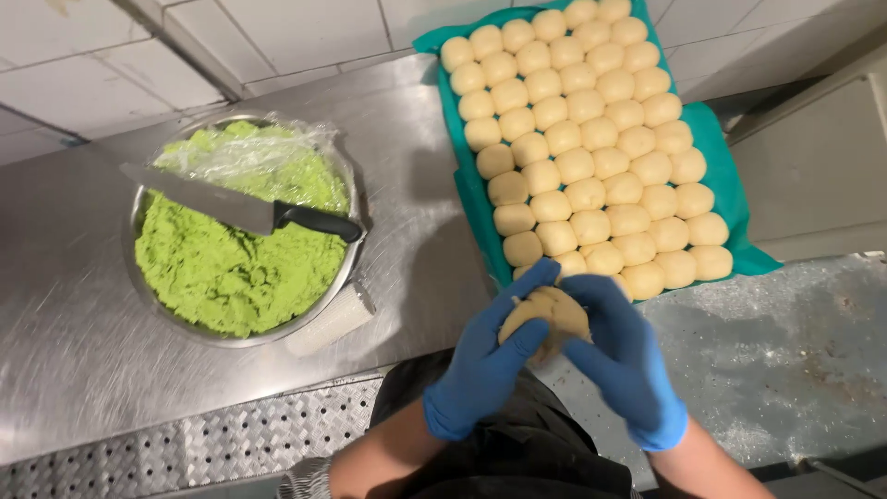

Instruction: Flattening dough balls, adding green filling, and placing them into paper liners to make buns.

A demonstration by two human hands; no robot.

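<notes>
Both gloved hands, left hand [485, 365] and right hand [624, 356], cup one dough ball [545, 316], fingers curled around it, just below the tray [730, 199] full of balls; green filling bowl [242, 226] sits well left, nearly full.

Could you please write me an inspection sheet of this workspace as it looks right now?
Surface: steel counter, floury patch at right.
Job's things: dough ball cupped between both hands; rows of dough balls on a green-lined tray.
Clutter: metal bowl of green filling, plastic wrap peeled back, knife lying across it.
Hands: left hand and right hand, blue gloves, closed on the dough ball.
Cables: nothing seen.
Surroundings: white tiled wall.
</notes>
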